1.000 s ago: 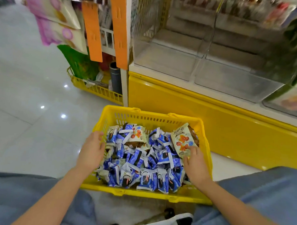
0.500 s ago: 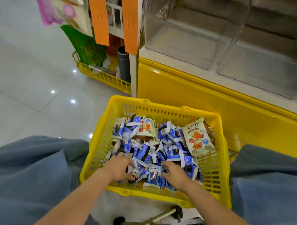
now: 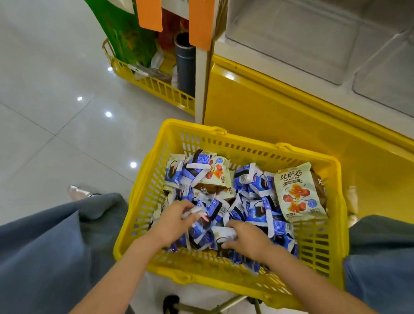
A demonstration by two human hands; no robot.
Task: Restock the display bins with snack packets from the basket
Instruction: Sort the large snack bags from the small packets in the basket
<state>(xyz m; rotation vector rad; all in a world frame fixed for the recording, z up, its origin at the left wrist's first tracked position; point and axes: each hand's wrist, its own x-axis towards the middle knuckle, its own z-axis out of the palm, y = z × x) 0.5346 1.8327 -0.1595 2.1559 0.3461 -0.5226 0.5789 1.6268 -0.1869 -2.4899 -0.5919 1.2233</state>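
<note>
A yellow plastic basket (image 3: 320,252) sits on the floor between my knees, holding several small blue-and-white snack packets (image 3: 259,190) and a few larger cream packets with orange print (image 3: 297,194). Both hands are down in the near end of the pile. My left hand (image 3: 174,223) has its fingers curled round some blue packets. My right hand (image 3: 247,239) curls over blue packets beside it, fingertips buried among them. Clear display bins (image 3: 299,39) stand up at the top right, on a yellow cabinet.
The yellow cabinet front (image 3: 285,122) rises just behind the basket. To its left a low yellow wire rack (image 3: 154,85) holds a green bag and a dark cylinder, with orange tags (image 3: 148,7) hanging above. My knees in grey-blue trousers flank the basket; white tiled floor lies left.
Both hands moved from the basket's sides to the near middle of the pile and closed on blue packets. My view has dropped lower and closer to the basket.
</note>
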